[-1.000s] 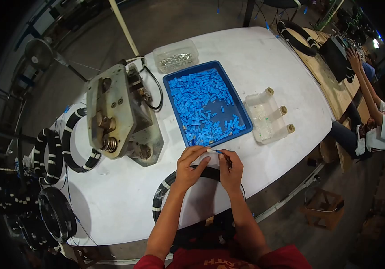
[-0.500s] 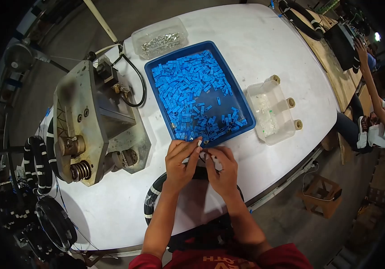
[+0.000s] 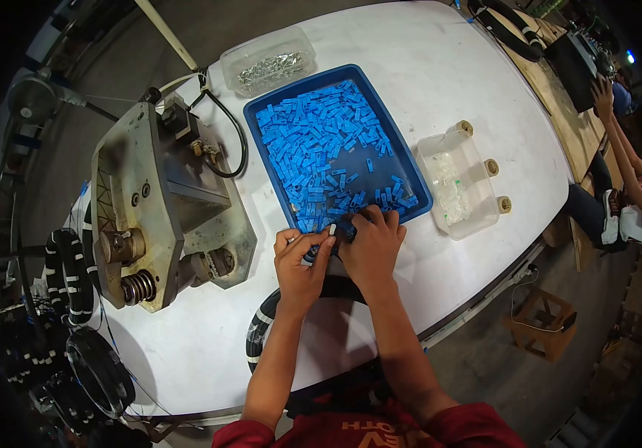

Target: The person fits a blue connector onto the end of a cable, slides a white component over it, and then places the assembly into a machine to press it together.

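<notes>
My left hand (image 3: 300,263) pinches a small white piece (image 3: 331,229) between thumb and forefinger, just at the near rim of the blue tray (image 3: 411,173). The tray holds several small blue parts (image 3: 319,149). My right hand (image 3: 371,245) reaches over the tray's near edge, fingers curled down among the blue parts; what the fingers hold is hidden. A black coil with white bands (image 3: 262,328) lies under my forearms on the white table (image 3: 440,67).
A grey metal press machine (image 3: 158,201) stands left of the tray. A clear tub of metal bits (image 3: 267,61) sits behind it, a clear tub with white parts (image 3: 459,183) to the right. Black coils (image 3: 70,272) pile at far left. Another person (image 3: 623,172) sits at the right.
The view shifted closer to the table. My right hand moved from in front of me forward into the tray's near edge; my left hand stayed with the white piece.
</notes>
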A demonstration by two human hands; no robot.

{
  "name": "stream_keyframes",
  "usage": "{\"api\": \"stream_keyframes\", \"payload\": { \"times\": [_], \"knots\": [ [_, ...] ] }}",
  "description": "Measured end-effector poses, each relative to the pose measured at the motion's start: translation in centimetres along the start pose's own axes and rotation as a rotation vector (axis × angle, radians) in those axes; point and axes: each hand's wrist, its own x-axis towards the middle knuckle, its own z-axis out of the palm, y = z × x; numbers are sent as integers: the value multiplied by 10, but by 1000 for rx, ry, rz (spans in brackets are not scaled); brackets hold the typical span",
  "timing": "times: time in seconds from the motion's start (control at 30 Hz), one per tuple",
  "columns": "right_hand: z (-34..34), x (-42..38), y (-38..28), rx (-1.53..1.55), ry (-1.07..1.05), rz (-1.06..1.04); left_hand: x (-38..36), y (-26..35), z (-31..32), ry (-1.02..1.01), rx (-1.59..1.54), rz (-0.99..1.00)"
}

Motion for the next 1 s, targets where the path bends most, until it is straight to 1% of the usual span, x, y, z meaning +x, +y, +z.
{"api": "stream_keyframes", "payload": {
  "times": [0.03,0.13,0.3,0.37,0.4,0.47,0.5,0.53,0.57,0.6,0.67,0.77,0.83,0.9,0.97,1.0],
  "knots": [
    [0,0,1,-7,-13,3,0,0,0,7,-48,-47],
    [0,2,0,-32,-32,3,0,-4,-2,-14,-51,-15],
    [0,-2,3,-53,-37,-20,1,-3,-5,-43,-65,-26],
    [-4,-3,5,46,-40,-41,2,-2,-5,-58,-60,-18],
    [-5,-2,8,45,-41,-39,3,-1,-4,-66,-98,-8],
    [-8,0,13,319,149,-115,3,0,-3,-77,-138,1],
    [-12,-2,12,319,149,-113,2,-1,-3,-75,-114,43],
    [-17,-5,10,504,125,-35,1,-1,-4,-75,-89,87],
    [-20,-10,9,689,101,44,0,-1,-5,-79,-88,88],
    [-21,-16,9,689,105,48,-1,-1,-6,-81,-113,104],
    [-20,-29,9,708,216,-8,-3,-3,-8,-86,-139,124],
    [-14,-45,9,761,289,-31,-5,-4,-10,-114,-199,135],
    [-12,-45,8,765,286,-44,-6,-1,-8,-95,-232,145],
    [-10,-40,7,731,331,-190,-5,4,-8,-105,-228,161],
    [-9,-40,1,770,350,-167,-4,4,-8,-122,-227,177],
    [-9,-40,0,809,363,-150,-4,0,-8,-125,-251,147]
  ]
}}
